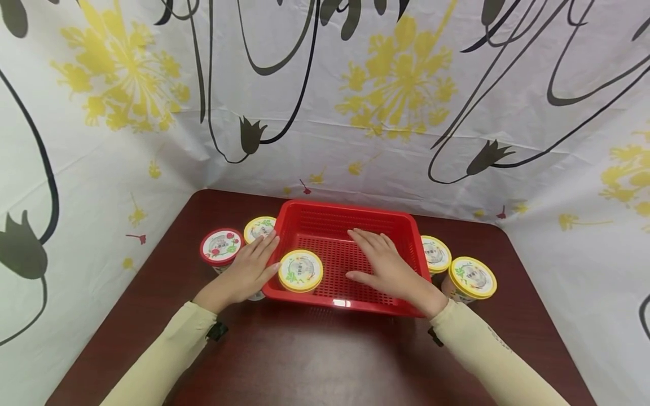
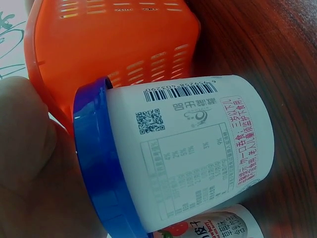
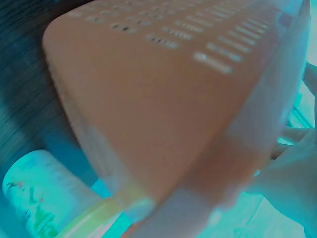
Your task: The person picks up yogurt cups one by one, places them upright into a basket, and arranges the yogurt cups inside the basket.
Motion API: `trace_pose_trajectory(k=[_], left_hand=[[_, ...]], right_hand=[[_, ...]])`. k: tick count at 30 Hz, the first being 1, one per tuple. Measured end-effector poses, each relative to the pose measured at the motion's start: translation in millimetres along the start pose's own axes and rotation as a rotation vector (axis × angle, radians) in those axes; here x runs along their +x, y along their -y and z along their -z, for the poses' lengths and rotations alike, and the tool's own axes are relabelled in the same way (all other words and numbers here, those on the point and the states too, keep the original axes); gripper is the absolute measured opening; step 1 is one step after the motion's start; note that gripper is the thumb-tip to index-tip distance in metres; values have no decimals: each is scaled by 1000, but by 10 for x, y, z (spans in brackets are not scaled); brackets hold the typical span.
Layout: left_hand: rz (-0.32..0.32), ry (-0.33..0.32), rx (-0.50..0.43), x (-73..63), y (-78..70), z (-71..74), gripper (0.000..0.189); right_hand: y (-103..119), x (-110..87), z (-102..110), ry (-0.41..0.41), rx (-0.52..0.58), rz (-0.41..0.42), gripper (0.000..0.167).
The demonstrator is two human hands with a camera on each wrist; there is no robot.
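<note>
My left hand lies over the left rim of a red plastic basket, fingers extended and thumb spread. Beneath it, a white tub with a blue lid stands beside the basket, mostly hidden from the head view. One yellow-lidded tub is inside the basket at its left front, close to the left thumb. My right hand reaches over the right part of the basket. Its fingers are straight and apart from the thumb, with nothing between them.
Left of the basket stand a red-lidded tub and a yellow-lidded tub. On the right are two more yellow-lidded tubs, one against the basket and another nearer. A patterned cloth hangs behind the dark table.
</note>
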State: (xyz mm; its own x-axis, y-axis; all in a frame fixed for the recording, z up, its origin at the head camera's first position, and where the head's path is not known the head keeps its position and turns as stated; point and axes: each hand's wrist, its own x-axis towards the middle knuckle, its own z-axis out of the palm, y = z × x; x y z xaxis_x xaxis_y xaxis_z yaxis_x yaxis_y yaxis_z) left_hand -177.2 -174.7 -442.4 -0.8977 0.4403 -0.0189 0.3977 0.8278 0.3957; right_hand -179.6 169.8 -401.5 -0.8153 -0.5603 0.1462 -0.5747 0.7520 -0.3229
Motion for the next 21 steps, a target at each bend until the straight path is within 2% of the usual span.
trace_pose_trajectory(k=[10, 21], left_hand=[[7, 8, 7, 10, 14, -30, 80], [8, 3, 7, 5, 24, -33, 81]], right_hand=[[-229, -206, 66, -29, 5, -82, 92], [-338, -289, 125, -44, 6, -135, 92]])
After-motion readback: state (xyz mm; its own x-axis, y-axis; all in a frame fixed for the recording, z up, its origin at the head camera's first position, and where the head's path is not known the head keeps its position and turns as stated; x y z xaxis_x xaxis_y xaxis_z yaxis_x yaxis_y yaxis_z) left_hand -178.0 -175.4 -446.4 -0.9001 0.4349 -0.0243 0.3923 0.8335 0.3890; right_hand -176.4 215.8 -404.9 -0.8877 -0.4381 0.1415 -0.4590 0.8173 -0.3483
